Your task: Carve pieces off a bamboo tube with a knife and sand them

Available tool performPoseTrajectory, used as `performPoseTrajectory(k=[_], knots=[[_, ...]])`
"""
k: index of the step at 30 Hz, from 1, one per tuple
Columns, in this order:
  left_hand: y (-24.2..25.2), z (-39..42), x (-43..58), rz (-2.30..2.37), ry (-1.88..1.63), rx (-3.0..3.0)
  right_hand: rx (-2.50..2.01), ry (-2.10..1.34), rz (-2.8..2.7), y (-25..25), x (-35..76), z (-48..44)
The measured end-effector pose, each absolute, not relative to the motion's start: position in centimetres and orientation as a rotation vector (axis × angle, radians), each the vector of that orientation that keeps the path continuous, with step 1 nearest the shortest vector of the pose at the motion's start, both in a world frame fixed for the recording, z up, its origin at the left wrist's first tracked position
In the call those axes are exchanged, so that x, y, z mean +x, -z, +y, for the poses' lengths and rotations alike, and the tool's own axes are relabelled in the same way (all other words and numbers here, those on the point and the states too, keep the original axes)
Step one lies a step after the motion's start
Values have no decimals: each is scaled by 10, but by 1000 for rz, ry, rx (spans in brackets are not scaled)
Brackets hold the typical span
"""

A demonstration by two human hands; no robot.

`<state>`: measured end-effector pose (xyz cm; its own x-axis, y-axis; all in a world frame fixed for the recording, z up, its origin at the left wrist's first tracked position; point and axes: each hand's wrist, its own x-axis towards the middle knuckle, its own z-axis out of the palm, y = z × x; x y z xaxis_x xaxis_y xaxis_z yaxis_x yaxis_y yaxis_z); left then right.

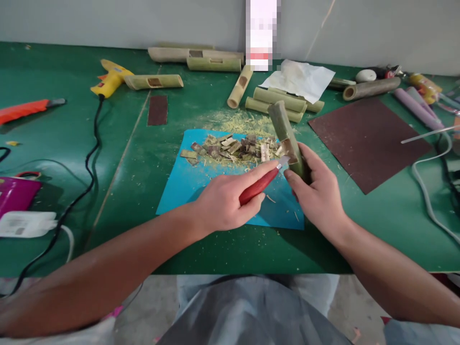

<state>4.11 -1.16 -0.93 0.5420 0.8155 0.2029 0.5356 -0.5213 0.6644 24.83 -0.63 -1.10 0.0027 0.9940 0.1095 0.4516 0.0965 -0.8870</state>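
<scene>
Near centre frame, the left hand (224, 201) is closed around a red-handled carving knife (257, 186), its blade at a notch in the bamboo tube (283, 127). The right hand (318, 191) clamps the tube's lower end, tilted above the blue mat (179, 187). The tube looks light, stiff and smooth-skinned, probably slippery, so a low grip clear of the blade seems best. Beyond lie bamboo chips (233, 148), then cut bamboo lengths (276, 98), with a yellow glue gun (109, 79) at upper left.

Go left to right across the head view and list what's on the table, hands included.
Orange cutter, yellow glue gun, small sandpaper strip, left hand gripping red-handled knife, right hand holding bamboo piece, large sandpaper sheet, purple rod.
</scene>
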Motion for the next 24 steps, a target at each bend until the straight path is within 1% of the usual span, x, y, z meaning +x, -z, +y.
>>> performPoseTrajectory(k=[4,6,12,24], knots=[[10,-14,37,1136,-751,2281,-1388,-1130,-1338,8,248,-5],[9,-14,36,1142,-765,2296,-1345,-1186,-1274,9,249,-3],[12,-11,34,1122,-885,2319,-1273,-1047,-1279,9,251,0],[12,-10,31,1168,-870,2314,-1042,-1075,-1367,24,257,8]])
